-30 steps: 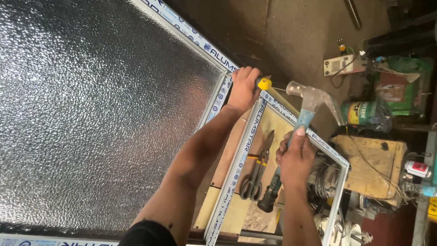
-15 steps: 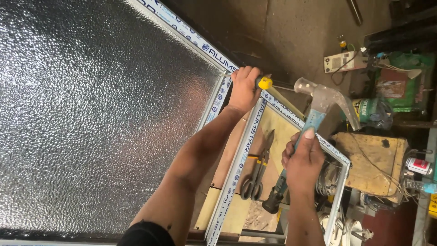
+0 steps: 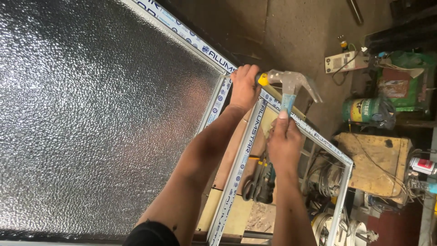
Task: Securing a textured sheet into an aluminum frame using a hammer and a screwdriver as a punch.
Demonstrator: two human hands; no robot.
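Observation:
My left hand (image 3: 244, 86) is closed around a yellow-handled tool (image 3: 262, 79), pressing it at the corner where the aluminium frame (image 3: 241, 159) meets the large textured glass pane (image 3: 100, 114). In my right hand (image 3: 283, 143) I grip a claw hammer (image 3: 291, 84) by its light blue handle. The steel head of the hammer sits right against the yellow end of the tool. A second frame bar (image 3: 318, 136) runs off to the right under the hammer.
Pliers and shears (image 3: 255, 184) lie on a board below the frame. To the right are a green can (image 3: 364, 109), a wooden box (image 3: 375, 164), a white electrical unit (image 3: 339, 61), a spray can (image 3: 423, 166) and tangled cables (image 3: 325, 175).
The hammer has swung left and down from a raised position until its head meets the yellow tool end. My right hand moved left with it; my left hand stayed put.

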